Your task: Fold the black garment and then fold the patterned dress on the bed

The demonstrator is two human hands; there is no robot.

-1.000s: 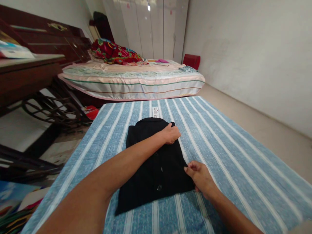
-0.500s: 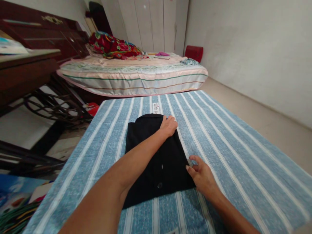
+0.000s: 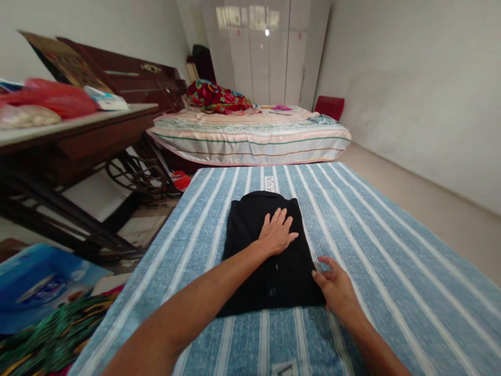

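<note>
"Left hand [image 3: 277, 233] has moved inward from the far right corner of the folded black fabric shirt [image 3: 250, 222], now spread flat on it."
"Right hand [image 3: 340, 292]?"
"By the shirt's right edge, thumb and forefinger apart; hidden fingers, can't tell."
"Risk?"
"Dragging the palm might crease it. Blue, white-striped cloth [image 3: 391, 250] underneath runs wide right of the shirt, less beyond its collar [image 3: 261, 194]."

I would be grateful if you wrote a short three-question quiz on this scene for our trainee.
1. Which hand lies with its fingers spread on the black garment?
2. True or false: the right hand is at the garment's side edge.
3. What colours is the striped cover beneath the garment? A) red and green; B) blue and white; C) black and yellow.

Key: 1. the left hand; 2. true; 3. B.
</note>
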